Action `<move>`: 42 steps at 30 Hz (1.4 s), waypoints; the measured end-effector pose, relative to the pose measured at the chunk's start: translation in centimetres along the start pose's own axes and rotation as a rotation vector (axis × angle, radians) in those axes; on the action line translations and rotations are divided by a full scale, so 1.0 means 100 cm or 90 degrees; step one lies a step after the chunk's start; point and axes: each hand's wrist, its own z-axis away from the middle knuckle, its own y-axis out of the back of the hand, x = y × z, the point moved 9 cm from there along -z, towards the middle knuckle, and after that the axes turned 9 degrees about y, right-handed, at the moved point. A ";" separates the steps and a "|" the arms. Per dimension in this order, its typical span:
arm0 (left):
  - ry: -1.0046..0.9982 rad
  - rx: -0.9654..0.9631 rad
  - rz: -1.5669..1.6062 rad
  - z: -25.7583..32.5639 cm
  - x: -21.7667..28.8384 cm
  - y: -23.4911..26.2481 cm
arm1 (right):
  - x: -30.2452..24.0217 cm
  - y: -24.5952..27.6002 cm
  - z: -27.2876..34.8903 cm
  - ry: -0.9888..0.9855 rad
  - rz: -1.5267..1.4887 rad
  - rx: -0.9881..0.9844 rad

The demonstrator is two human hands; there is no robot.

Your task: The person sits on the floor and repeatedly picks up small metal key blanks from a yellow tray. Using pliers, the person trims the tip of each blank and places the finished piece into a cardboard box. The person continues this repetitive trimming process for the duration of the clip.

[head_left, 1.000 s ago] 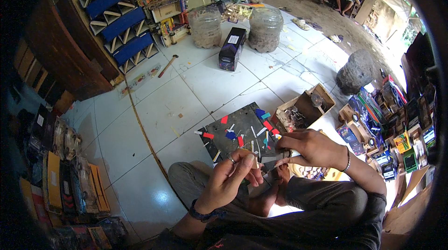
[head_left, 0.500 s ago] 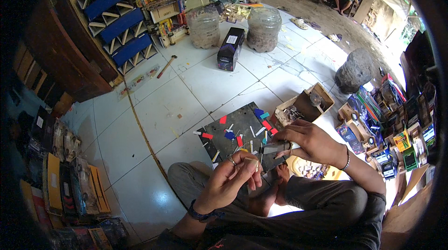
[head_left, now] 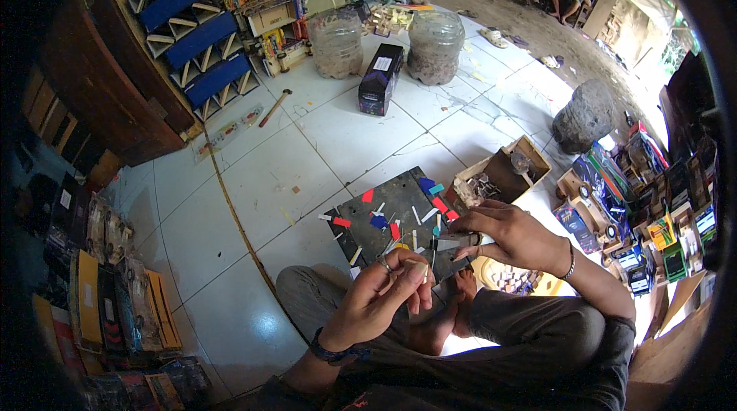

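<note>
My left hand (head_left: 380, 288) is closed, pinching a small pale piece (head_left: 422, 271) between thumb and fingers, low over the near side of a dark board (head_left: 357, 215). My right hand (head_left: 510, 236) grips a flat, greyish blade (head_left: 454, 242), its tip pointing left, just above the board and apart from the pale piece. The blade's handle is mostly hidden by the fingers. Red, blue, teal and white scraps lie scattered on the board, among them a red scrap (head_left: 342, 222) and a blue scrap (head_left: 378, 221).
Beyond my right hand stands an open wooden box (head_left: 541, 151) with bits inside. A yellow tub (head_left: 549, 287) of small wooden pieces sits by my right knee. Farther off are a black carton (head_left: 381, 81), a hammer (head_left: 275, 108) and a large stone (head_left: 583, 115). Toy vehicles crowd both sides.
My right hand and the blade have shifted very slightly, with the fingers a little more spread. The left hand keeps its pinch on the pale piece in nearly the same spot.
</note>
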 end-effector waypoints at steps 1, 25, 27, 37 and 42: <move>0.003 0.002 0.004 0.000 0.000 0.000 | 0.000 0.001 0.000 0.002 -0.001 0.004; 0.065 0.083 -0.040 -0.001 -0.001 -0.002 | 0.006 0.002 0.003 -0.023 0.117 -0.054; 0.065 0.084 -0.039 0.000 -0.002 -0.001 | 0.006 0.002 0.003 -0.024 0.121 -0.055; 0.010 0.112 0.051 0.000 0.001 -0.003 | 0.007 0.001 0.006 0.007 0.108 0.015; -0.024 0.103 0.062 0.001 0.005 -0.007 | 0.008 -0.001 0.005 0.005 0.072 0.025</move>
